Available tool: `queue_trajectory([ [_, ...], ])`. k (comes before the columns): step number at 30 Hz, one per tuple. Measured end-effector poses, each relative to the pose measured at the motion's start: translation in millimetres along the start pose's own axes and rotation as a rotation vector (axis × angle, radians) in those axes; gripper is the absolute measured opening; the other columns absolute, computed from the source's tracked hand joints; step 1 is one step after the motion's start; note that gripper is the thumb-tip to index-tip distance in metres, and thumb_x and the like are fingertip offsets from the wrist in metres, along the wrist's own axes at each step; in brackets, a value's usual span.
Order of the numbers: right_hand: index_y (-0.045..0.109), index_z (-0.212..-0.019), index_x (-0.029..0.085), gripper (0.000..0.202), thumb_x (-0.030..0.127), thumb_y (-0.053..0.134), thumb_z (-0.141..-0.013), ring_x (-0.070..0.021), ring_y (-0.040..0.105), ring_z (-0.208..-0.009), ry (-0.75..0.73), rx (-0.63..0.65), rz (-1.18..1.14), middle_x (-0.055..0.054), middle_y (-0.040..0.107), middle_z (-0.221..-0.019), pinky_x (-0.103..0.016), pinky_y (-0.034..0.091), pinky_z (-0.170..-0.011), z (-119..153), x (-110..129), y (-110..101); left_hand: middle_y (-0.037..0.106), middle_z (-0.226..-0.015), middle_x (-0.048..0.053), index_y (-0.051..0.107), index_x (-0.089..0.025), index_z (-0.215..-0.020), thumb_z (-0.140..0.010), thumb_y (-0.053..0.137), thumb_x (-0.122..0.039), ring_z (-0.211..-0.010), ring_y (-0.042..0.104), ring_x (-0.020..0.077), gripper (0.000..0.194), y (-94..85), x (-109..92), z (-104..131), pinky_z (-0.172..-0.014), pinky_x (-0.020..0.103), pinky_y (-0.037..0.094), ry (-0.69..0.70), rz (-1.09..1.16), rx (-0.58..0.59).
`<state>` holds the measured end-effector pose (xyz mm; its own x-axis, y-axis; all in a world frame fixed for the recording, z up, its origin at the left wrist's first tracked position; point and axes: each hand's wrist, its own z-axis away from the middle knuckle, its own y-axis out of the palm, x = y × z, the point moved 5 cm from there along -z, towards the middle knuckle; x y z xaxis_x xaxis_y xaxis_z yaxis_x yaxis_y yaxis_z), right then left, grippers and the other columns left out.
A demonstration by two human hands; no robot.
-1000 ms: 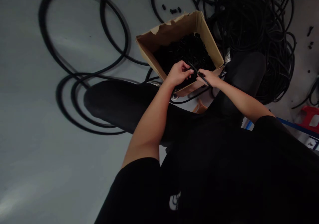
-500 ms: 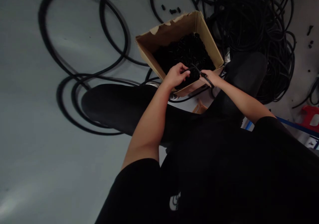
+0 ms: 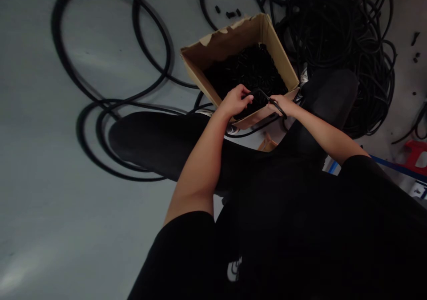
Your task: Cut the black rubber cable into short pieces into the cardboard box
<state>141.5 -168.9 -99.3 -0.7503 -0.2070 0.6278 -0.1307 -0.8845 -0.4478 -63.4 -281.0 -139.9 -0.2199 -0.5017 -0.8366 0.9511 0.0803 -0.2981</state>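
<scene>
Over the near part of a cardboard box (image 3: 289, 64), my left hand (image 3: 236, 99) pinches a black rubber hose (image 3: 256, 91). My right hand (image 3: 279, 104) is closed round the black handles of a pair of scissors (image 3: 282, 111). The scissor blades point left toward the hose between the hands; against the dark contents it is hard to tell whether they touch it. Many short black cut pieces (image 3: 256, 64) fill the lower part of the box.
A large tangle of black hose (image 3: 327, 28) lies on the floor at the upper right. Wide hose loops (image 3: 63, 55) spread at the left. Several small black pieces (image 3: 230, 14) lie beyond the box. A red object (image 3: 415, 154) is at the right edge.
The scissor blades, which stood visibly crossed at the hose, now look less spread, and the hose bows upward between my hands. Both hands stay in nearly the same place.
</scene>
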Motion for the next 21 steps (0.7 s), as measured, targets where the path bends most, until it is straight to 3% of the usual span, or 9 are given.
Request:
queue_trajectory([
  [8,0.053,-0.114,0.030,0.027,0.033,0.079,-0.116,-0.0204,0.065,-0.068,0.063,0.089,-0.177,0.007,0.062,-0.078,-0.030,0.054,-0.069,-9,-26,16,0.075,-0.098,0.002,0.064,-0.026,-0.113,-0.093,0.088,-0.025,-0.087,0.073,0.0231,0.031,-1.7,16,-11,-0.087,0.037,0.066,-0.020,0.052,0.008],
  [12,0.054,-0.121,0.029,0.025,0.025,0.076,-0.109,-0.0219,0.068,-0.084,-0.098,0.160,-0.122,0.005,0.064,-0.089,-0.035,0.062,-0.086,-16,-30,25,0.075,-0.094,0.002,0.062,-0.027,-0.108,-0.092,0.090,-0.023,-0.086,0.074,0.0231,0.033,6.8,10,-9,-0.086,0.038,0.067,0.008,0.150,0.054],
  [16,0.053,-0.120,0.028,0.031,0.031,0.080,-0.104,-0.0229,0.063,-0.095,-0.233,0.138,-0.102,0.003,0.063,-0.095,-0.041,0.064,-0.102,-20,-24,25,0.077,-0.091,0.002,0.060,-0.027,-0.106,-0.092,0.097,-0.023,-0.086,0.075,0.0231,0.039,16.6,-1,-5,-0.086,0.038,0.068,0.009,0.202,0.114],
  [21,0.057,-0.117,0.028,0.026,0.037,0.076,-0.102,-0.0275,0.063,-0.106,-0.258,0.086,-0.081,-0.002,0.065,-0.105,-0.048,0.065,-0.114,-26,-21,23,0.080,-0.089,0.005,0.061,-0.026,-0.103,-0.092,0.098,-0.021,-0.085,0.077,0.0240,0.039,20.7,-7,-4,-0.084,0.038,0.069,-0.016,0.223,0.165],
])
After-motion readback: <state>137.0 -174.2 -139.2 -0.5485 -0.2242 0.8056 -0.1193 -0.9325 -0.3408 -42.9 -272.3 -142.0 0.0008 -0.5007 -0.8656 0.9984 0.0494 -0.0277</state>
